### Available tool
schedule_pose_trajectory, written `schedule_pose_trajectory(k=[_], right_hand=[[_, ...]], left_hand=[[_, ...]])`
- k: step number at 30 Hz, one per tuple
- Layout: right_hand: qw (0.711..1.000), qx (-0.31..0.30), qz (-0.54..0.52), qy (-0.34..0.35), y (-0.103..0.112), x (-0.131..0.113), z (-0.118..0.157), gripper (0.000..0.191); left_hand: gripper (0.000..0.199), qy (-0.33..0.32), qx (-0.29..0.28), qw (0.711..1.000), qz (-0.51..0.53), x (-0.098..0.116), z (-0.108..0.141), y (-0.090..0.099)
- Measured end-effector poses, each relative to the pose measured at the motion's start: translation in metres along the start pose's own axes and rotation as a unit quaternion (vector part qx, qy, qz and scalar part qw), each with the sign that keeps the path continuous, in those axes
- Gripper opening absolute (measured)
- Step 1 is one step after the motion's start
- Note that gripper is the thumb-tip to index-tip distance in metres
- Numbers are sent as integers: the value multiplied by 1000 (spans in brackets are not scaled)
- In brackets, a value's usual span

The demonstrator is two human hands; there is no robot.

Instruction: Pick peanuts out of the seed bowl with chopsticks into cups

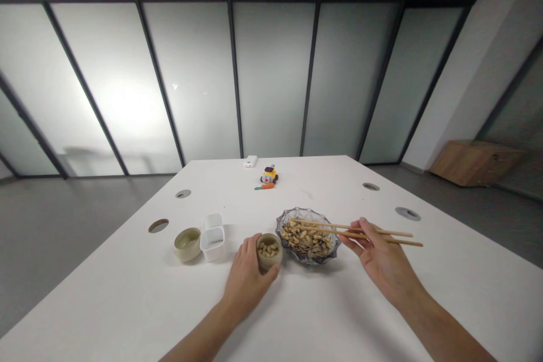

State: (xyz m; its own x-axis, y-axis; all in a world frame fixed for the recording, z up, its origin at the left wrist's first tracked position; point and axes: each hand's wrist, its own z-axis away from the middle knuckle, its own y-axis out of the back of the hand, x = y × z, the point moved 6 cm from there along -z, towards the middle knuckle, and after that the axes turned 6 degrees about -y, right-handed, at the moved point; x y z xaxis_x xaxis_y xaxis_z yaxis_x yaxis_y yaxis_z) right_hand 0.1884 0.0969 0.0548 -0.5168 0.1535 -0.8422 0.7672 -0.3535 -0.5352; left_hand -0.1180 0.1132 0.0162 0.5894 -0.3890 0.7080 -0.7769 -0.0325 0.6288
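My left hand (pixel 248 272) is wrapped round a small beige cup (pixel 270 263) that stands on the table. Several pale nuts, peanut-like in shape, lie inside the cup. Just right of it sits a scalloped glass bowl (pixel 285 244), heaped with peanuts (pixel 303 237) and striped sunflower seeds (pixel 313 250). Between its fingers my right hand (pixel 384 263) grips a pair of wooden chopsticks (pixel 360 232). Their tips reach over the left part of the heap in the bowl. Whether the tips pinch a nut is too small to tell.
To the left stand another beige cup (pixel 187 245) and a white plastic container (pixel 212 244) with its lid raised. Further back are a toy carrot (pixel 267 186), a yellow toy car (pixel 269 174) and a white device (pixel 250 162). Round holes (pixel 158 226) pierce the white table (pixel 169 305).
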Motion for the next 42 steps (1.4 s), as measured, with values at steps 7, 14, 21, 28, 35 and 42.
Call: schedule_pose_trajectory(k=[7,14,21,28,35,42], right_hand=[[952,33,261,155,1,-15,9,55],[802,-42,477,358,-30,-25,42,56],[806,-164,478,308,-32,3,34,35],[799,-80,472,365,-23,-12,32,34],[860,-75,421,278,-23,-13,31,47],[837,-177,444,268,-36,9,36,37]], left_hand=[[65,-4,-2,1000,-2,0,-1,-1],[65,-3,-1,1000,-6,1,0,-1],[66,0,3,1000,-5,1,0,0],[68,2,-5,1000,-6,0,0,-1],[65,-3,-1,1000,-3,0,-1,-1],[66,-1,3,1000,-4,-1,-1,0]])
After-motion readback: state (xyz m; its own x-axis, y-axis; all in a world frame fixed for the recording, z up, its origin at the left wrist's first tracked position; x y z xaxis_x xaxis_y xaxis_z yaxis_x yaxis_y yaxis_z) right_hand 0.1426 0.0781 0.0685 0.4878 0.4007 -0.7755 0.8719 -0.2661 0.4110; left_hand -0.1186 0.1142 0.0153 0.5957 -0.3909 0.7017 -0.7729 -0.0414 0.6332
